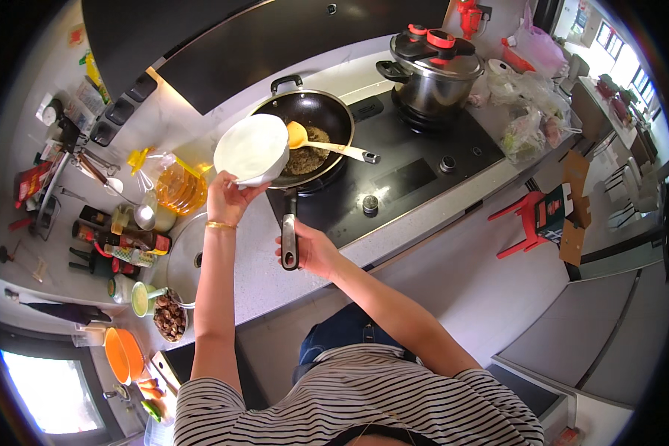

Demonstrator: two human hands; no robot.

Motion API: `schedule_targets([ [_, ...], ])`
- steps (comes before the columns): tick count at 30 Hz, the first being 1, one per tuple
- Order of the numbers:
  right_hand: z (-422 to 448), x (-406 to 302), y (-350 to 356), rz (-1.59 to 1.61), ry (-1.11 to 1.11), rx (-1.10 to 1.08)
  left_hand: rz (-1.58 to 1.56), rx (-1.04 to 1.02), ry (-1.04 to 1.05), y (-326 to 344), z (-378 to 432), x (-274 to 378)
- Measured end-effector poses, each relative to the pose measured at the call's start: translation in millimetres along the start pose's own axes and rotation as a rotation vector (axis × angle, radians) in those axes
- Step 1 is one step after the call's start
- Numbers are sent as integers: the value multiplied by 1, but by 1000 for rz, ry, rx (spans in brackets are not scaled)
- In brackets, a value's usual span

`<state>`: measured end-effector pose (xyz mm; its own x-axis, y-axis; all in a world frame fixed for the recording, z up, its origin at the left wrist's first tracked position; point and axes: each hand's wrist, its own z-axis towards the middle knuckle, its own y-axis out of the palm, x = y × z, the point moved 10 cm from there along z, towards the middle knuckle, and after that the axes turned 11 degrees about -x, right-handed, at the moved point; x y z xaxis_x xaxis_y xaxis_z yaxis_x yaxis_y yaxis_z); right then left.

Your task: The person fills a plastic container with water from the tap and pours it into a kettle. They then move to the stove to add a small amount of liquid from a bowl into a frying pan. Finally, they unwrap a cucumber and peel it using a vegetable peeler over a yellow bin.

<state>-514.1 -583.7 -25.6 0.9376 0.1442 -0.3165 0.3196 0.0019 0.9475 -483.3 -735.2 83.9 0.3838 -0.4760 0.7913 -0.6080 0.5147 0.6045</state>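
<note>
My left hand (pixel 231 198) grips a white bowl (pixel 251 148) by its lower edge and tilts it over the left side of a black wok (pixel 312 100). Around the wok's long handle (pixel 290 234) is my right hand (pixel 312 250), with the thumb on the near side. In the wok lies dark, minced-looking food (pixel 306 159), partly hidden by the bowl. A yellow-headed spatula (pixel 334 148) rests in the wok, its pale handle sticking out over the right rim. The wok stands on the left burner of a black glass hob (pixel 404 181).
A steel pressure cooker (pixel 437 78) stands on the back right burner. To the left are an oil jug (pixel 181 184), a glass lid (pixel 187 259), several condiment bottles (pixel 139 242) and a bowl of brown chunks (pixel 170 318). Plastic bags (pixel 527 106) lie right of the hob. A range hood (pixel 290 44) overhangs.
</note>
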Motion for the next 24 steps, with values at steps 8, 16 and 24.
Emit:
schedule_targets([
  [8,-25,-47,-15,-400,-2,244,5,12,-115,-19,65,-2],
  [16,-37,-72,-20,-456,64,213,-41,82,-206,-31,95,-21],
  [24,-39,-74,-25,-435,108,204,-15,213,-294,-56,97,-29],
])
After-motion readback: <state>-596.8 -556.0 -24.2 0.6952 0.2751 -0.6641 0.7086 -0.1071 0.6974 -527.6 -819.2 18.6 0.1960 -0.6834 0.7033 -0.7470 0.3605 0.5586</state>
